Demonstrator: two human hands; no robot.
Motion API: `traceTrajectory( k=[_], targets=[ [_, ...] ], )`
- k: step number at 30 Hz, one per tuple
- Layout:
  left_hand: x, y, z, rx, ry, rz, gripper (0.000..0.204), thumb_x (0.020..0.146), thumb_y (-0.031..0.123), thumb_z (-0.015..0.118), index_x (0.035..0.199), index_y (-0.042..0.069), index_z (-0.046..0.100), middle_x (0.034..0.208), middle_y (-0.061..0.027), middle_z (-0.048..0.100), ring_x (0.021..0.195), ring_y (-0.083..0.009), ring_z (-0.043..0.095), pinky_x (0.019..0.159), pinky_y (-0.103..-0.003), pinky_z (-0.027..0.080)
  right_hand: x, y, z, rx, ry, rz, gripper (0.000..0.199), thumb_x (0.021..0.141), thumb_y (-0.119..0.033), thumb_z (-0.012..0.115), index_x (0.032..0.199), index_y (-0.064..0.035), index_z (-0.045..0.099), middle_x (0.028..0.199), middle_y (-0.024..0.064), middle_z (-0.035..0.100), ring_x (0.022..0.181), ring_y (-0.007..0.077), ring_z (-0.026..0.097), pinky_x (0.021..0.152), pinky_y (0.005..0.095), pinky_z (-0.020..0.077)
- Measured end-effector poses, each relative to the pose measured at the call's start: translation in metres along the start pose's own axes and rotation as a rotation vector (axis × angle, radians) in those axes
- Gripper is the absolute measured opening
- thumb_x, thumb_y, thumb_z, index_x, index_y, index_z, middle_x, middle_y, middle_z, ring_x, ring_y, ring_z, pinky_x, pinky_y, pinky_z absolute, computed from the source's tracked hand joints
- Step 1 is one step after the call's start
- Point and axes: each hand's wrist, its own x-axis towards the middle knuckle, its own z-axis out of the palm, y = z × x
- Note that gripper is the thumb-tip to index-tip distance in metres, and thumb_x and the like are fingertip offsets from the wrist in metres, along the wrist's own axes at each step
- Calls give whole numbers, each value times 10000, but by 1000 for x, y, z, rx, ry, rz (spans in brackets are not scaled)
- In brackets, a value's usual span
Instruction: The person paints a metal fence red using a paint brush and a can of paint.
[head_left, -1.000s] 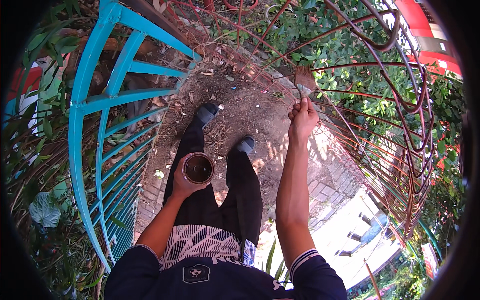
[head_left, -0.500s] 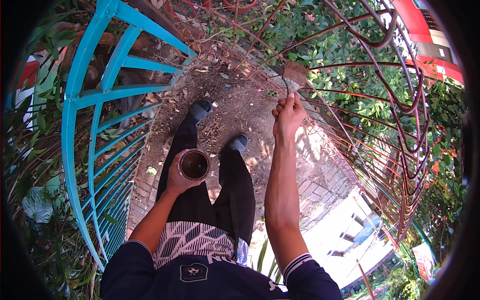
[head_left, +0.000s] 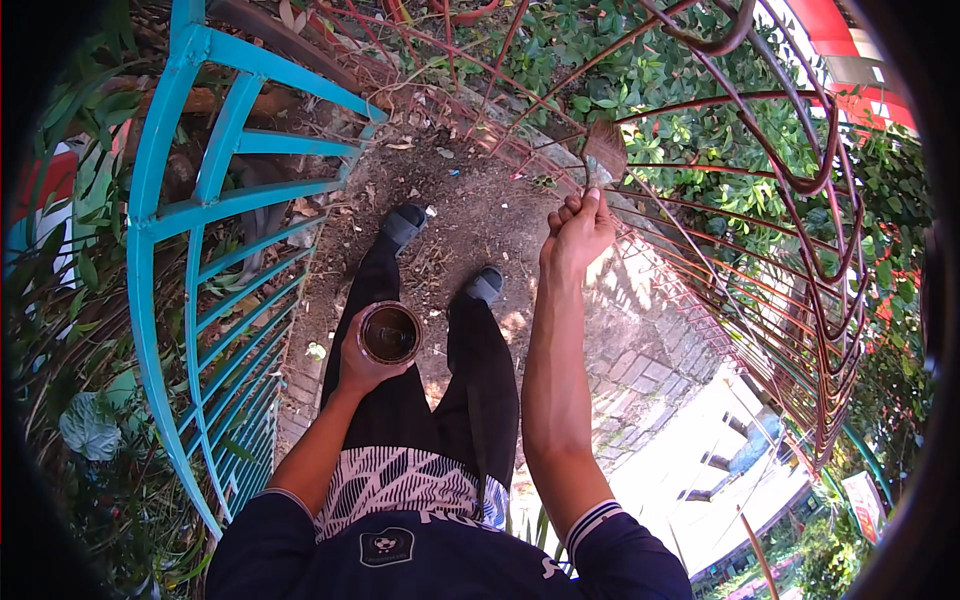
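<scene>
In front of my body, my left hand (head_left: 364, 362) is wrapped round a round open container (head_left: 391, 333) with dark brown liquid in it. My right hand (head_left: 582, 232), its arm stretched forward, grips a flat paintbrush (head_left: 605, 152) by the handle. The brush's wide brown bristles point away from me and overlap a thin bar of the reddish-brown metal fence (head_left: 735, 178) on the right. I cannot tell whether the bristles touch that bar.
A turquoise metal fence (head_left: 146, 300) runs along my left. Between the fences lies a dirt path (head_left: 455, 200) with paving bricks (head_left: 640, 385) nearer me. Green leafy plants (head_left: 670, 90) grow behind the right fence, their leaves close to its bars. My slippered feet stand on the dirt.
My right hand and the paintbrush have shifted slightly, the brush turning and its bristles moving right. The left hand keeps the container in nearly the same place. The whole view has tilted a little.
</scene>
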Motion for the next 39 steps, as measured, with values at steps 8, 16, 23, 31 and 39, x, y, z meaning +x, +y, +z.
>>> traceTrajectory(
  k=[8, 16, 23, 31, 39],
  targets=[
    [-2, -12, -6, -15, 29, -11, 1002, 554, 189, 1025, 1406, 20, 524, 1322, -135, 651, 1249, -272, 643, 1090, -407, 502, 6, 7, 6, -20, 31, -51, 174, 1118, -155, 504, 981, -49, 527, 699, 2, 488, 517, 49, 346, 435, 242, 257],
    [1, -15, -11, -20, 9, -23, 1021, 546, 211, 1037, 1404, 8, 521, 1322, -137, 651, 1242, -269, 646, 1090, -409, 505, -4, 11, 23, -287, -204, 102, 185, 1108, -166, 539, 1048, -1, 599, 716, 5, 505, 528, 53, 377, 449, 250, 297],
    [3, -13, -11, 33, 1, -18, 1013, 551, 231, 1041, 1394, 8, 526, 1314, -141, 655, 1229, -267, 653, 1080, -409, 513, 8, -19, 2, -222, -50, 15, 281, 1087, -135, 572, 1295, 52, 595, 717, 6, 534, 528, 49, 407, 441, 231, 299],
    [5, -6, -10, 34, 0, -10, 1009, 551, 222, 1035, 1396, 14, 525, 1316, -138, 656, 1239, -268, 651, 1088, -409, 508, -13, -29, 5, -65, 75, -141, 179, 1107, -157, 545, 994, -20, 568, 713, -5, 481, 535, 41, 336, 445, 242, 227],
    [10, -12, -11, -6, -6, -8, 1000, 548, 207, 1032, 1391, 14, 530, 1315, -135, 657, 1232, -258, 653, 1088, -407, 507, -15, -24, 11, -236, -163, 27, 217, 1108, -188, 566, 1146, 15, 632, 698, -18, 468, 517, 30, 323, 449, 237, 237]
  ],
)
